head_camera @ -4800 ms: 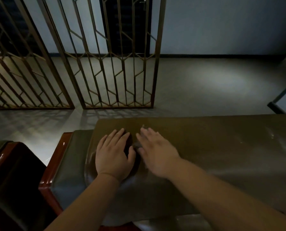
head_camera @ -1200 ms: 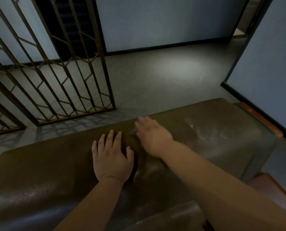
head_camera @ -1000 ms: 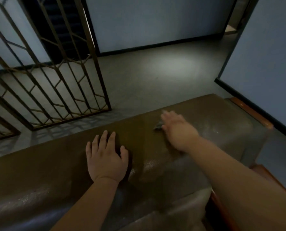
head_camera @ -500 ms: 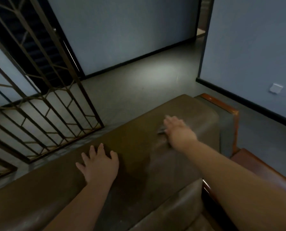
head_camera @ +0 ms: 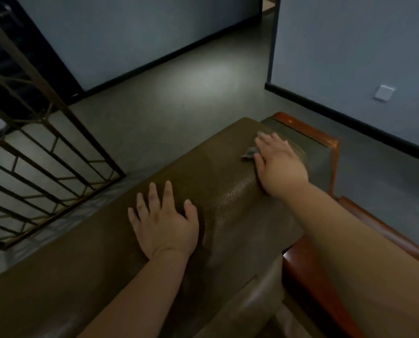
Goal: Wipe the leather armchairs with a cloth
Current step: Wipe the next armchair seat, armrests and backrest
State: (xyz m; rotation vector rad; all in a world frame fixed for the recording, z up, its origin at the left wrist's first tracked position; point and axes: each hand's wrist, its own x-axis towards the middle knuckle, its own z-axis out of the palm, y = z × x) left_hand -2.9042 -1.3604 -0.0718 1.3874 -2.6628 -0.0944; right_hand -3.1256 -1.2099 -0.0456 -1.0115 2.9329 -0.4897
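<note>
Brown leather armchair (head_camera: 230, 191), seen from behind and above its backrest top, which runs as a long padded roll from lower left up to upper right, ending near the orange wooden arm (head_camera: 308, 132). Far end pointing toward the blue wall with its socket plate (head_camera: 384, 92); metal grille (head_camera: 32, 167) off to the left, on the grey floor. Judging by position alone, wiping at the far right end of the backrest top; seat, front and arms mostly out of view, so probably a good deal left, and no telling which parts are already clean. Left hand (head_camera: 164, 223) laid flat on the roll near its middle, fingers spread and straight, gripping nothing, likely bracing. Right hand (head_camera: 276, 159) pressed flat near the far end, fingers extended over the cloth (head_camera: 248, 152). Cloth small, grey, mostly hidden under the palm, one crumpled corner poking out to the left; its lie not readable.
</note>
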